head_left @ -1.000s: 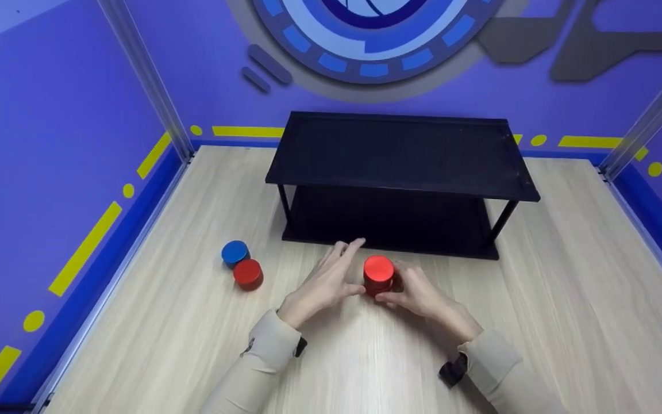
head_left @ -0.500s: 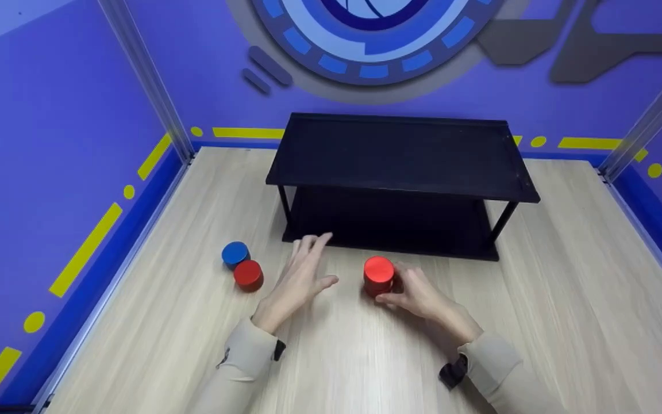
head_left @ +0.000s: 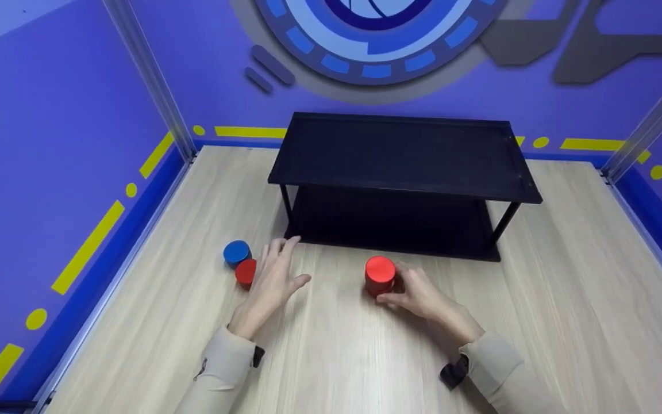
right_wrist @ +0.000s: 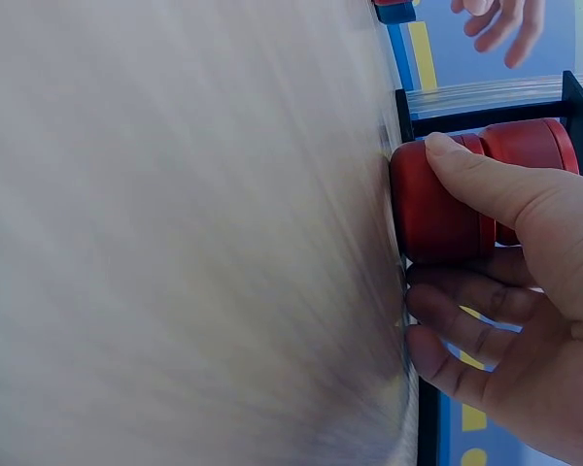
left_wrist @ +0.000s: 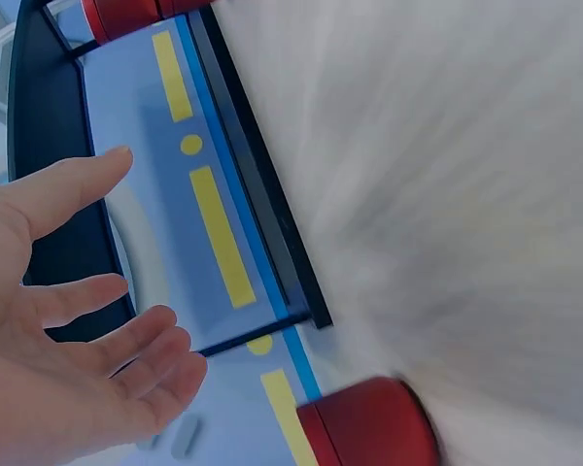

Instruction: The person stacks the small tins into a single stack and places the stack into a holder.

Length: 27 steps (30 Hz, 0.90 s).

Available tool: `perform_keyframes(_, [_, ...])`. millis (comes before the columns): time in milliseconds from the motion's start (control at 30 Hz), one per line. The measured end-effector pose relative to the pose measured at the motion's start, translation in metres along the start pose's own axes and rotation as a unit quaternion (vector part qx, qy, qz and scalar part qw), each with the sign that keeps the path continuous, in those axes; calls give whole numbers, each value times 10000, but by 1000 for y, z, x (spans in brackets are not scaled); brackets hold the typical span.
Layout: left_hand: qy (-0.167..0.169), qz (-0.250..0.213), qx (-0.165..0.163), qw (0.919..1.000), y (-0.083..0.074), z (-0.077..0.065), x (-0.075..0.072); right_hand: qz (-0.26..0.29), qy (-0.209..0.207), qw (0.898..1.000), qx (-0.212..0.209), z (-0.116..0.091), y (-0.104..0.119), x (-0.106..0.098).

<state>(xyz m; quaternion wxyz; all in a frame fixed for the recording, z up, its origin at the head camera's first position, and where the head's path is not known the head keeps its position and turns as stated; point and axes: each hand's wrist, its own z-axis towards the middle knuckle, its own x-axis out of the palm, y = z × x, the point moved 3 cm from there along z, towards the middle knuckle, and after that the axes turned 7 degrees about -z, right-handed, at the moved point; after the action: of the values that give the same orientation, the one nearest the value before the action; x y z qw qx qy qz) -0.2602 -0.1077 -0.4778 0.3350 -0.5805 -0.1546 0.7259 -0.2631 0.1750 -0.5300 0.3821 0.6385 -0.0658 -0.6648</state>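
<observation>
Two small round red tins stand stacked on the table, the upper tin (head_left: 380, 270) covering most of the lower tin (right_wrist: 432, 209). My right hand (head_left: 420, 292) holds the lower one, thumb on its near side and fingers curled behind. Farther left, a single red tin (head_left: 245, 273) stands against a blue tin (head_left: 237, 253). My left hand (head_left: 270, 279) is beside that red tin and partly hides it in the head view. Its fingers are loosely extended with nothing between them, and the left wrist view shows the red tin (left_wrist: 374, 427) apart from the fingertips.
A black two-tier rack (head_left: 405, 152) stands behind the hands, its lower shelf (head_left: 388, 221) close to the stacked tins. Blue printed panels (head_left: 78, 144) wall the wooden table (head_left: 331, 356) at the back and both sides.
My left hand has moved left, away from the stacked tins and over to the single red tin. My right hand stays at the stack, which has not moved.
</observation>
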Motion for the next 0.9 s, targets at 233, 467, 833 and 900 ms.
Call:
perform_keyframes(233, [75, 289, -620, 9976, 13, -4, -10, 56, 25, 10000, -23, 0, 0, 1])
perform_keyframes(467, [141, 403, -1113, 9929, 20, -4, -19, 9, 25, 10000, -18, 1, 0, -1])
perform_keyframes(833, [537, 394, -1678, 9836, 30, -5, -16, 67, -39, 9999, -146, 1, 0, 0])
perform_keyframes(900, [559, 369, -1707, 9830, 31, -6, -17, 90, -24, 9999, -124, 1, 0, 0])
